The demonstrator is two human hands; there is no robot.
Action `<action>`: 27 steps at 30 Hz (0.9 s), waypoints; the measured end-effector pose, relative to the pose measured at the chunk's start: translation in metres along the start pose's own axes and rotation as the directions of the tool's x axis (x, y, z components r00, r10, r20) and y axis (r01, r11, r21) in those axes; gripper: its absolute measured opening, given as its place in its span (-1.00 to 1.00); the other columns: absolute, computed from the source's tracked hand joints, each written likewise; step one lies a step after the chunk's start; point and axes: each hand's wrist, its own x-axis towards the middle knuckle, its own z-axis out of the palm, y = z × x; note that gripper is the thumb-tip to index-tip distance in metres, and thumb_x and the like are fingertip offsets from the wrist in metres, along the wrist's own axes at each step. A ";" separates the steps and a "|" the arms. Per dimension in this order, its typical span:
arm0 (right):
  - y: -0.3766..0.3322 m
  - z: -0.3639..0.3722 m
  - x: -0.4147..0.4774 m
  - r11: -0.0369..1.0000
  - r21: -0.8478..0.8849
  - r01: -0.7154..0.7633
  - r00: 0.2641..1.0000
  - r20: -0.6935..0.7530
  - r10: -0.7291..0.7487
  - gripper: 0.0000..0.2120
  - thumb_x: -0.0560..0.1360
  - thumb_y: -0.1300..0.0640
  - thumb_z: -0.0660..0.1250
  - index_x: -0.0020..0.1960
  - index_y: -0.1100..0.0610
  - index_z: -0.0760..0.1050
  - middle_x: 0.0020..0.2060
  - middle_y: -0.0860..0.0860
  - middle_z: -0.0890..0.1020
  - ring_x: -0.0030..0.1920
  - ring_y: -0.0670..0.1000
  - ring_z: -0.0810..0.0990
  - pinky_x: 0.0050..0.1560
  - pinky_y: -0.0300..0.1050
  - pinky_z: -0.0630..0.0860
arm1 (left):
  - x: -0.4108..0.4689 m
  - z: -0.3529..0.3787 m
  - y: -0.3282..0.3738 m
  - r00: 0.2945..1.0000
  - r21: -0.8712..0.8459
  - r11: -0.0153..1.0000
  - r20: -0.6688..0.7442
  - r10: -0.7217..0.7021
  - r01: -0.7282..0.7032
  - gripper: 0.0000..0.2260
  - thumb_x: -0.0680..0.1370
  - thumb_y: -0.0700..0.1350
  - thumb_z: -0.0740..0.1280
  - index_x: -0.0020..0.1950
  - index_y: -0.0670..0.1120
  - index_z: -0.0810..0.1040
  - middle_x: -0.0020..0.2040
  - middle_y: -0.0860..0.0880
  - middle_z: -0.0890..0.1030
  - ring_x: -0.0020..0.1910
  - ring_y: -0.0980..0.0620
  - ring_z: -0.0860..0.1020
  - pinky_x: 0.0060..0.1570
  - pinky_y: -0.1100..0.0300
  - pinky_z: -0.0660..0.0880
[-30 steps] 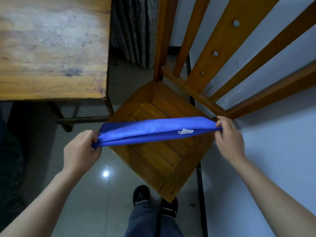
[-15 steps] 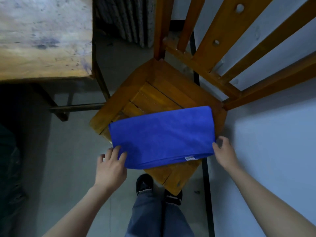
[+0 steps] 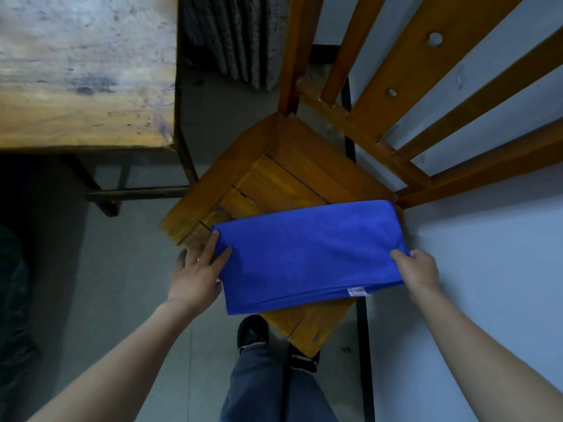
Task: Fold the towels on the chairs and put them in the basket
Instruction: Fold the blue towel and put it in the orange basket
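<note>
Nearest the camera, the person's jeans (image 3: pixel 268 388) and dark shoes (image 3: pixel 253 332) stood right against the front corner of the chair seat (image 3: pixel 274 184), so there was little room to step in.

Just above them lay the blue towel (image 3: pixel 307 254), folded into a flat rectangle on the front part of the seat, its near edge and white label (image 3: pixel 357 291) hanging slightly past the wood. The left hand (image 3: pixel 195 275) rested at the towel's left edge with fingers spread; its grip was loose, fingertips on the cloth and the thumb seemingly tucked at the edge, not clearly pinching. The right hand (image 3: pixel 420 272) had its grip closed over the towel's right edge, thumb on top.

The likely trouble lay in that overhang: the stacked layers showed at the near edge, and a lift from one side only could let them slide apart and spoil the fold, or drop the towel to the floor (image 3: pixel 122 284). The slatted seat could also snag an edge dragged across it.

Farther off, the worn wooden surface (image 3: pixel 85 86) stood to the left, close to the chair, with the chair back (image 3: pixel 411 86) rising on the right against the pale wall (image 3: pixel 487 269). A grey curtain (image 3: pixel 237 41) hung beyond. No basket was in view, so where the towel must go could not be told.
</note>
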 end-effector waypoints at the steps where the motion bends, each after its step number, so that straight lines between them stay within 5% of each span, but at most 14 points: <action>1: -0.001 -0.002 -0.002 0.994 0.107 -0.003 1.000 0.015 0.001 -0.70 0.44 0.18 0.32 -0.40 0.18 0.30 -0.44 0.13 0.40 -0.34 0.14 0.39 -0.38 -0.04 0.24 | 0.000 0.000 0.001 1.000 -0.039 0.999 0.004 0.001 -0.001 -0.37 0.54 0.04 0.24 0.52 0.13 -0.02 0.54 -0.04 -0.26 0.50 -0.18 -0.18 0.44 -0.12 0.00; 4: -0.007 -0.006 -0.015 0.956 0.291 -0.033 0.995 0.100 0.004 -0.79 0.47 0.26 0.27 -0.31 0.18 0.30 -0.40 0.10 0.38 -0.41 0.06 0.36 -0.43 -0.08 0.21 | 0.001 -0.001 0.005 1.000 -0.143 0.990 0.010 -0.020 0.021 -0.40 0.54 0.05 0.24 0.52 0.14 0.03 0.54 -0.05 -0.21 0.51 -0.16 -0.12 0.42 -0.09 0.06; 7: -0.025 -0.007 -0.043 0.969 0.178 0.168 0.986 -0.017 -0.168 -0.88 0.45 0.23 0.32 -0.19 0.20 0.37 -0.37 0.04 0.42 -0.33 0.07 0.40 -0.42 -0.13 0.25 | 0.002 -0.007 0.004 0.986 -0.351 0.931 -0.094 -0.141 0.100 -0.48 0.54 -0.01 0.26 0.48 0.09 0.20 0.52 -0.09 0.07 0.45 -0.17 0.11 0.36 -0.09 0.19; 8: -0.033 -0.006 -0.057 0.959 0.099 0.267 0.963 -0.067 -0.261 -0.87 0.45 0.22 0.34 -0.17 0.18 0.38 -0.38 0.03 0.43 -0.33 0.07 0.40 -0.41 -0.13 0.26 | 0.004 -0.010 0.003 0.972 -0.487 0.863 -0.104 -0.209 0.133 -0.52 0.54 -0.05 0.26 0.45 0.06 0.26 0.48 -0.11 0.17 0.40 -0.19 0.21 0.32 -0.09 0.27; 10: -0.051 0.002 -0.095 0.882 -0.026 0.470 0.878 -0.087 -0.471 -0.84 0.43 0.20 0.37 -0.18 0.11 0.36 -0.35 0.02 0.44 -0.33 0.05 0.41 -0.37 -0.15 0.27 | 0.010 -0.016 0.002 0.953 -0.806 0.570 -0.028 -0.303 0.157 -0.59 0.56 -0.16 0.24 0.41 -0.02 0.34 0.40 -0.13 0.34 0.29 -0.17 0.37 0.23 -0.03 0.37; 12: -0.069 0.019 -0.136 0.744 -0.060 0.666 0.745 0.011 -0.667 -0.77 0.41 0.20 0.38 -0.23 0.05 0.32 -0.29 -0.05 0.45 -0.32 -0.04 0.40 -0.41 -0.33 0.22 | 0.014 -0.023 0.003 0.944 -0.951 0.258 0.081 -0.321 0.170 -0.62 0.57 -0.24 0.21 0.40 -0.07 0.37 0.33 -0.12 0.44 0.24 -0.09 0.43 0.16 0.09 0.36; 13: -0.075 0.030 -0.151 0.666 -0.066 0.743 0.669 0.070 -0.740 -0.77 0.40 0.20 0.39 -0.24 0.05 0.33 -0.25 -0.05 0.48 -0.31 -0.07 0.41 -0.37 -0.47 0.17 | 0.015 -0.025 0.004 0.940 -0.965 0.187 0.114 -0.323 0.182 -0.62 0.57 -0.26 0.20 0.39 -0.09 0.38 0.31 -0.12 0.46 0.21 -0.05 0.43 0.13 0.13 0.34; 15: -0.084 0.057 -0.171 0.555 -0.071 0.829 0.556 0.203 -0.806 -0.89 0.43 0.17 0.37 -0.17 0.13 0.42 -0.12 0.03 0.54 -0.20 -0.01 0.49 -0.30 -0.45 0.18 | 0.018 -0.028 0.006 0.933 -0.973 0.126 0.144 -0.329 0.194 -0.64 0.57 -0.27 0.18 0.37 -0.12 0.40 0.31 -0.11 0.46 0.20 -0.02 0.42 0.12 0.16 0.30; 20: -0.094 0.102 -0.181 0.506 -0.139 0.851 0.509 0.450 -0.733 -0.76 0.56 0.08 0.19 0.14 0.19 0.40 0.17 0.09 0.44 0.10 0.08 0.44 -0.19 -0.18 0.26 | 0.020 -0.031 0.008 0.924 -0.974 0.054 0.190 -0.332 0.220 -0.70 0.61 -0.19 0.13 0.32 -0.13 0.45 0.33 -0.13 0.46 0.28 -0.09 0.42 0.16 0.15 0.34; 24: -0.102 0.097 -0.188 0.416 -0.255 0.873 0.486 0.380 -0.787 -0.77 0.30 0.05 0.47 -0.11 0.13 0.55 0.07 0.15 0.57 -0.03 0.16 0.57 -0.28 -0.19 0.38 | 0.021 -0.035 0.008 0.925 -0.968 0.061 0.215 -0.313 0.245 -0.75 0.62 0.01 0.11 0.07 -0.03 0.54 0.14 -0.14 0.57 0.02 -0.05 0.51 0.00 0.11 0.38; 27: -0.097 0.093 -0.189 0.358 -0.352 0.865 0.475 0.341 -0.811 -0.76 0.12 -0.01 0.53 -0.28 0.00 0.56 0.10 0.13 0.61 0.14 0.23 0.57 0.01 0.10 0.54 | 0.015 -0.042 0.013 0.927 -0.993 0.047 0.086 -0.366 0.111 -0.65 0.60 0.14 0.04 0.05 0.01 0.55 0.02 0.02 0.56 -0.06 0.11 0.50 -0.06 0.22 0.36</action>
